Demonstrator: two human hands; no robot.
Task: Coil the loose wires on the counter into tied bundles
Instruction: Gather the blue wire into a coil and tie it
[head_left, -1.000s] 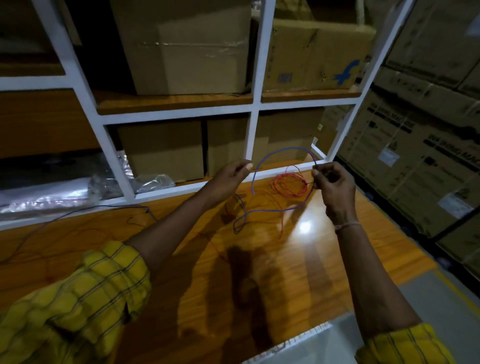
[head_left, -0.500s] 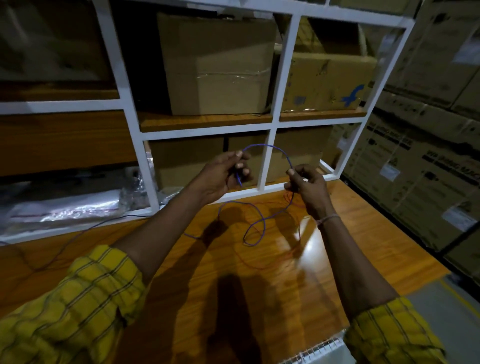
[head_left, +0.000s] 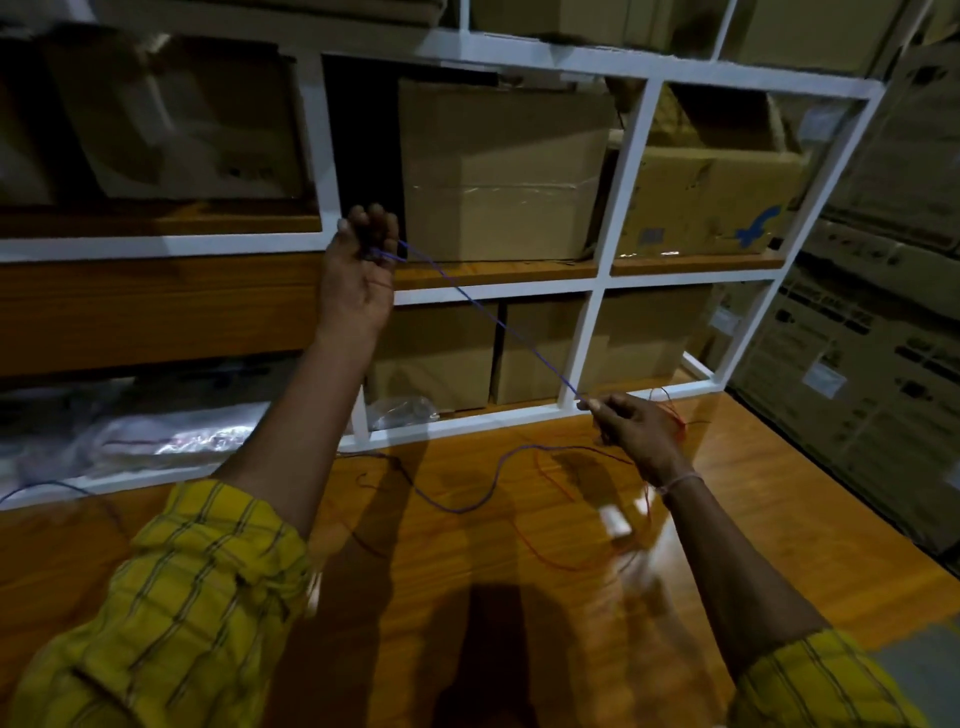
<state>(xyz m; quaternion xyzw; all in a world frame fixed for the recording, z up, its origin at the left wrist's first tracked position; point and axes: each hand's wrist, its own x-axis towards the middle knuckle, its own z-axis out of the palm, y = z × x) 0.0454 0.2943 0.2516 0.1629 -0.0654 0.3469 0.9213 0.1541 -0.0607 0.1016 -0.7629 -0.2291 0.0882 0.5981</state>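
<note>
A thin blue wire (head_left: 498, 323) runs taut and slanted between my two hands. My left hand (head_left: 361, 265) is raised high in front of the white shelf frame, fingers closed on the wire's upper end. My right hand (head_left: 631, 428) is low over the wooden counter (head_left: 467, 597), pinching the wire's lower part. From there the blue wire sags in a loose curve over the counter and trails off to the left. A thin red wire (head_left: 576, 564) lies in loose loops on the counter under and beside my right hand.
A white shelf frame (head_left: 623, 208) stands along the back of the counter, filled with cardboard boxes (head_left: 498, 171). Clear plastic bags (head_left: 171, 436) lie in the lower left bay. Stacked printed cartons (head_left: 857, 364) line the right side beyond the counter's edge.
My left hand has risen up and left while my right hand dropped toward the counter, pulling the blue wire from a small arch into a long straight diagonal. The view has tilted upward.
</note>
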